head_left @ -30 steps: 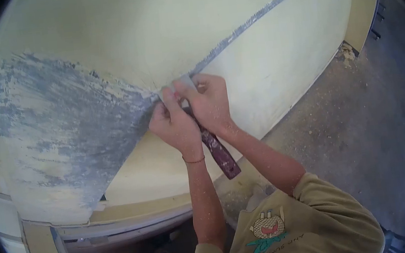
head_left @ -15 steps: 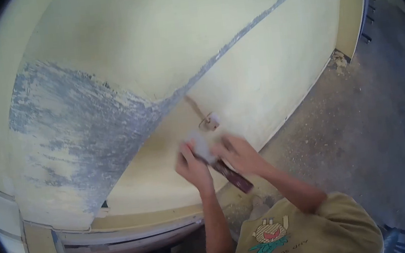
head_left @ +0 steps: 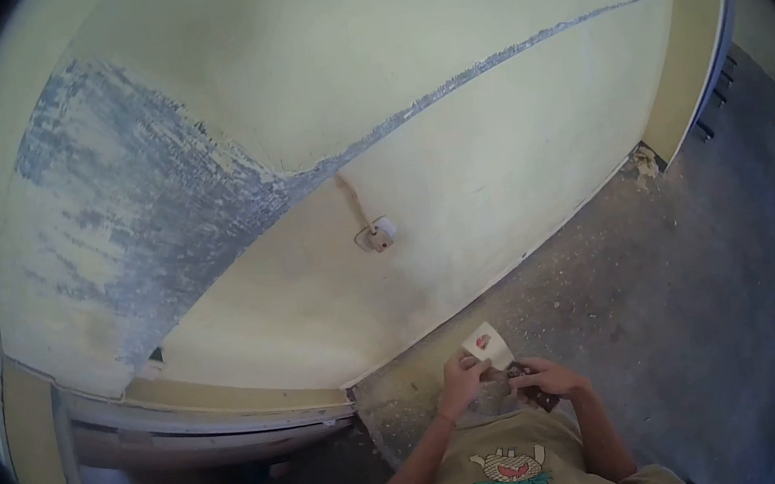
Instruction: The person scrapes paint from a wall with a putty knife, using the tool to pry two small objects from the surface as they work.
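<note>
A putty knife with a broad pale blade (head_left: 488, 345) bearing a red mark is held low, close to my body. My right hand (head_left: 553, 378) is closed around its dark reddish-brown handle (head_left: 541, 398). My left hand (head_left: 461, 386) pinches the lower left edge of the blade, with the thumb resting on its face. Both hands are in front of my shirt, over the floor beside the wall.
A cream wall (head_left: 526, 111) fills the upper view, with a scraped grey-blue patch (head_left: 161, 182) on its left and a grey band running right. A socket box (head_left: 377, 235) with a cable sits low on it. Crumbs dot the concrete floor (head_left: 644, 308); a ledge (head_left: 236, 422) stands at left.
Both hands have come down and right, away from in front of the wall and nearer my body, bringing the putty knife along. Its blade face now shows clearly. The view has shifted slightly.
</note>
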Motion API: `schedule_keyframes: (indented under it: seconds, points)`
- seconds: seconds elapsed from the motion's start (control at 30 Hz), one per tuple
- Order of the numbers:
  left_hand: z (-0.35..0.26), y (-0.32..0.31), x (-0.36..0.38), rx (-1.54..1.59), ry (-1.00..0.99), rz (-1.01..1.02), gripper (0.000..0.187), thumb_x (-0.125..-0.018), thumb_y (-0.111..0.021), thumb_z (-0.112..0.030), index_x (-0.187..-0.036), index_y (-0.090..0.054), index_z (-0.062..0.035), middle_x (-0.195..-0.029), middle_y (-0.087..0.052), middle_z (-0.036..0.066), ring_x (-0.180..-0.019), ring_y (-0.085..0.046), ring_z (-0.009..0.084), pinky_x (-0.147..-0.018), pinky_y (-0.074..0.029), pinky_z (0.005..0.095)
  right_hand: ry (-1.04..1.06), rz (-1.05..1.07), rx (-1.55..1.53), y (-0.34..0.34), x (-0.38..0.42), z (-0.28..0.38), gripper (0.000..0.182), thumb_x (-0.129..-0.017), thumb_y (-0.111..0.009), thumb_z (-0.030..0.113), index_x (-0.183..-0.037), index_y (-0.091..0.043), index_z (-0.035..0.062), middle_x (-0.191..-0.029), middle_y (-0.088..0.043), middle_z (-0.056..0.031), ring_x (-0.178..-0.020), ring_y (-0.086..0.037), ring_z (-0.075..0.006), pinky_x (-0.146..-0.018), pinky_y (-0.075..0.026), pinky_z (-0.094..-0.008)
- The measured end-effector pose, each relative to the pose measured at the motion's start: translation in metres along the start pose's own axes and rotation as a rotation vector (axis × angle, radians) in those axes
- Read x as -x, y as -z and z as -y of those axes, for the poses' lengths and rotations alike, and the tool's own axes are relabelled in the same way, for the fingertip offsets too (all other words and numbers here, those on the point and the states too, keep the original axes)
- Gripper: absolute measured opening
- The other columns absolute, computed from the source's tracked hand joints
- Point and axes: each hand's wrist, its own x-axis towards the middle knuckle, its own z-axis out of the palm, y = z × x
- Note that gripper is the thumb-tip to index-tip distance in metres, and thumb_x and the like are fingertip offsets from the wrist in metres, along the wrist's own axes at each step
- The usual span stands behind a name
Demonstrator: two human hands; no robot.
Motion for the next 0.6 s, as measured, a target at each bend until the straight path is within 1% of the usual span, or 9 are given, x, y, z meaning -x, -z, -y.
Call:
schedule_keyframes:
  seconds: [0.03, 0.07, 0.13, 0.2, 0.27, 0.37, 0.4, 0.47, 0.6]
  points:
    - [-0.008, -0.003, -0.007, -0.024, -0.002, 0.072, 0.027, -0.081, -0.067, -0.004, -0.105, -0.059, 0.0066, -0.099, -0.069, 0.018, -0.087, -0.069, 0.0220, -0.073, -0.056, 0.0333, 0.000, 0.003, 0.014, 0.007, -0.005, -0.006, 0.025, -0.085, -0.068, 0.022, -0.101, -0.062, 0.0027, -0.078, -0.065, -0.0071, -0.061, -0.061, -0.0129, -0.053, -0.049, -0.0291]
    - [-0.010, -0.002, -0.010, -0.014, -0.012, 0.067, 0.027, -0.081, -0.067, -0.004, -0.105, -0.059, 0.0066, -0.099, -0.069, 0.018, -0.087, -0.069, 0.0220, -0.073, -0.056, 0.0333, 0.096, -0.192, 0.299, 0.016, -0.016, -0.020, 0.021, -0.085, -0.067, 0.020, -0.096, -0.062, 0.0033, -0.074, -0.064, -0.0068, -0.060, -0.061, -0.0138, -0.052, -0.049, -0.0298]
    - [-0.021, 0.006, -0.018, -0.691, -0.252, -0.035, 0.035, -0.079, -0.069, -0.008, -0.109, -0.058, 0.0078, -0.111, -0.066, 0.019, -0.098, -0.066, 0.0280, -0.084, -0.054, 0.0374, 0.207, -0.391, 0.600, 0.042, -0.033, -0.051, 0.017, -0.085, -0.066, 0.019, -0.092, -0.062, 0.0038, -0.069, -0.063, -0.0064, -0.059, -0.061, -0.0147, -0.051, -0.049, -0.0305]
    - [-0.066, 0.010, 0.001, -0.659, -0.568, -0.268, 0.045, -0.080, -0.070, -0.014, -0.116, -0.057, 0.0084, -0.122, -0.060, 0.021, -0.115, -0.058, 0.0338, -0.099, -0.044, 0.0411, 0.371, -0.816, 0.776, 0.073, -0.041, -0.098, 0.014, -0.083, -0.066, 0.016, -0.085, -0.061, 0.0038, -0.063, -0.059, -0.0076, -0.052, -0.059, -0.0177, -0.046, -0.047, -0.0323]
    - [-0.111, 0.032, 0.008, -0.664, -0.818, -0.509, 0.054, -0.082, -0.071, -0.016, -0.126, -0.052, 0.0075, -0.134, -0.051, 0.023, -0.129, -0.046, 0.0352, -0.108, -0.035, 0.0420, -0.013, -0.671, 0.047, 0.103, -0.032, -0.134, 0.029, -0.076, -0.066, 0.023, -0.077, -0.062, -0.0063, -0.063, -0.062, -0.0135, -0.057, -0.064, -0.0264, -0.054, -0.050, -0.0391]
    - [-0.210, 0.065, 0.028, -0.831, -1.147, -0.784, 0.079, -0.083, -0.071, -0.018, -0.145, -0.028, 0.0041, -0.154, -0.022, 0.025, -0.144, -0.020, 0.0364, -0.115, -0.021, 0.0430, -0.356, -0.822, 0.338, 0.168, -0.044, -0.295, 0.019, -0.078, -0.060, 0.015, -0.070, -0.060, -0.0020, -0.063, -0.063, -0.0140, -0.047, -0.060, -0.0249, -0.047, -0.050, -0.0372]
    - [-0.239, 0.074, 0.029, -0.808, -1.251, -0.818, 0.086, -0.084, -0.071, -0.020, -0.149, -0.018, 0.0029, -0.156, -0.009, 0.027, -0.146, -0.008, 0.0402, -0.116, -0.014, 0.0486, -0.454, -0.673, 0.673, 0.195, -0.044, -0.368, 0.022, -0.079, -0.056, 0.016, -0.070, -0.065, -0.0016, -0.066, -0.066, -0.0151, -0.053, -0.064, -0.0240, -0.051, -0.053, -0.0380]
    - [-0.293, 0.078, 0.035, -0.995, -1.248, -1.136, 0.095, -0.087, -0.067, -0.032, -0.149, -0.006, 0.0052, -0.154, 0.003, 0.032, -0.144, 0.004, 0.0467, -0.115, -0.007, 0.0561, -0.744, -0.111, 0.639, 0.255, -0.038, -0.510, 0.023, -0.079, -0.055, 0.016, -0.077, -0.070, -0.0018, -0.076, -0.069, -0.0184, -0.065, -0.068, -0.0245, -0.065, -0.055, -0.0432]
    - [-0.343, 0.079, -0.042, -0.799, -1.285, -1.486, 0.105, -0.090, -0.056, -0.051, -0.146, 0.007, 0.0104, -0.149, 0.014, 0.040, -0.140, 0.013, 0.0537, -0.111, 0.001, 0.0628, -0.695, -0.192, 0.594, 0.236, -0.009, -0.538, 0.023, -0.080, -0.055, 0.018, -0.076, -0.070, 0.0009, -0.075, -0.070, -0.0162, -0.064, -0.068, -0.0240, -0.063, -0.054, -0.0424]
